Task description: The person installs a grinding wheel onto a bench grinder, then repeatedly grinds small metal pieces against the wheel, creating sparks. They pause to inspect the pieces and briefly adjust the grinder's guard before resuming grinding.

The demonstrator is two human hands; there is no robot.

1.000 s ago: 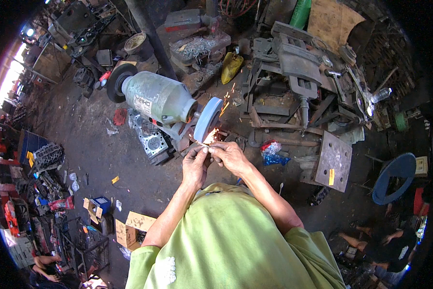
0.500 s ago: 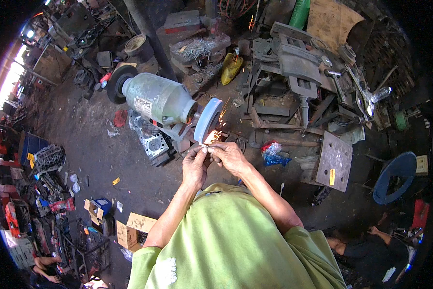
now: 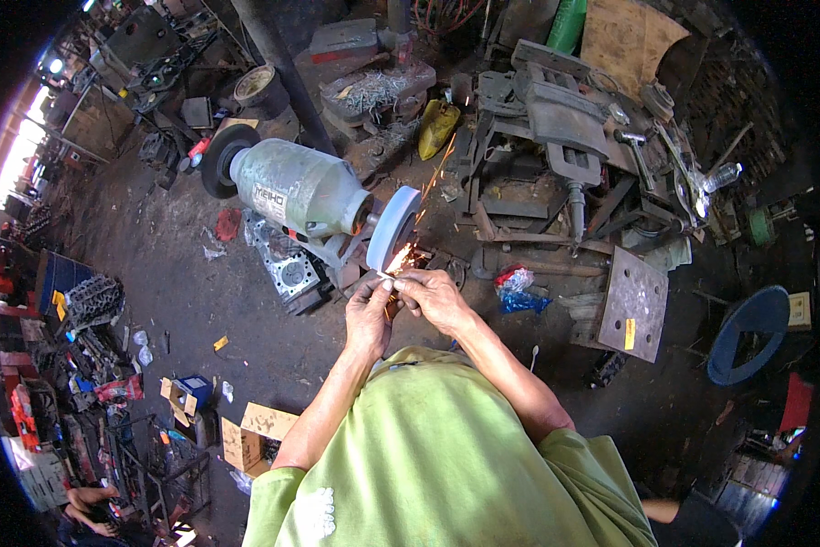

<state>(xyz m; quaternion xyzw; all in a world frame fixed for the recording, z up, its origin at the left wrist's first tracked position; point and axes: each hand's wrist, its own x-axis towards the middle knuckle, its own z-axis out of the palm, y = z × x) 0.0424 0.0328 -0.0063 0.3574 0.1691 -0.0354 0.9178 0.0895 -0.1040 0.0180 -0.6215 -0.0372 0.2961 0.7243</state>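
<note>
In front of me stands a grey-green bench grinder (image 3: 301, 182) with a pale blue grinding wheel (image 3: 394, 229) on its near right end and a dark wheel (image 3: 225, 161) on the far left end. My left hand (image 3: 370, 312) and my right hand (image 3: 433, 296) are together just below the blue wheel, both closed. Their thumbs and fingers pinch one small, light-coloured piece (image 3: 388, 276) against the wheel's lower edge. Most of that piece is hidden, so its kind does not show. Orange sparks (image 3: 401, 259) fly up and right from the contact.
A metal engine part (image 3: 293, 272) lies beneath the grinder. To the right are a large vise (image 3: 570, 128), a drilled metal plate (image 3: 633, 305) and a blue ring-shaped object (image 3: 749, 335). An opened cardboard box (image 3: 269, 421) sits lower left. Another person's arm (image 3: 660, 510) shows at lower right.
My hands stay nearly in place at the wheel. The sparks now reach in a longer streak up and right. The person at lower right has moved mostly out of view.
</note>
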